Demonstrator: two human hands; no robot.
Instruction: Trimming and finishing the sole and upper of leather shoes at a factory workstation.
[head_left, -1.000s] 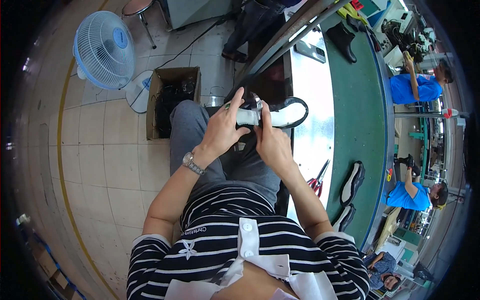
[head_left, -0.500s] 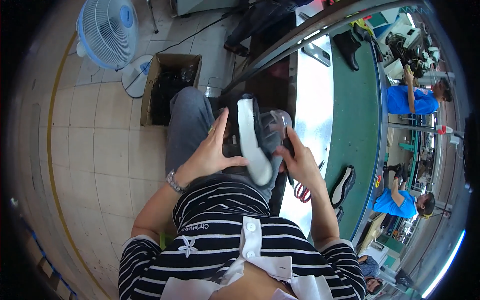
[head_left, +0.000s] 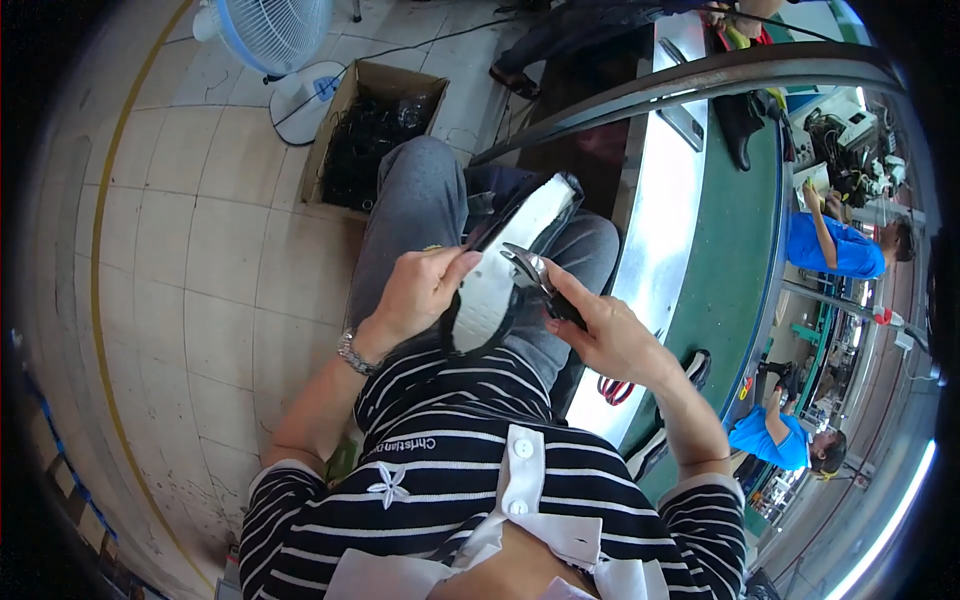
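My left hand (head_left: 425, 290) is closed on the left edge of a black shoe upper (head_left: 448, 322) over my lap, its thumb by the white sole side. The long white underside (head_left: 482, 312) faces up, bordered by black material, and the shoe slants toward the upper right. My right hand (head_left: 605, 325) grips a silver claw-tipped tool (head_left: 533, 268) by its black handle. The tool's forked tip is at the middle of the white underside; whether it touches is hard to tell.
On my right runs a metal ledge (head_left: 655, 215) beside a green work surface (head_left: 735, 225), holding a phone (head_left: 682, 128), red-handled scissors (head_left: 614, 390) and black footwear (head_left: 740, 130). A metal bar (head_left: 700, 85) crosses ahead. A cardboard box (head_left: 312, 175) and a fan (head_left: 275, 30) stand left; people work beyond.
The shoe has turned from nearly upright to a slant, top toward the right. My left hand has closed on its edge. My right hand has brought the tool leftward over the white underside.
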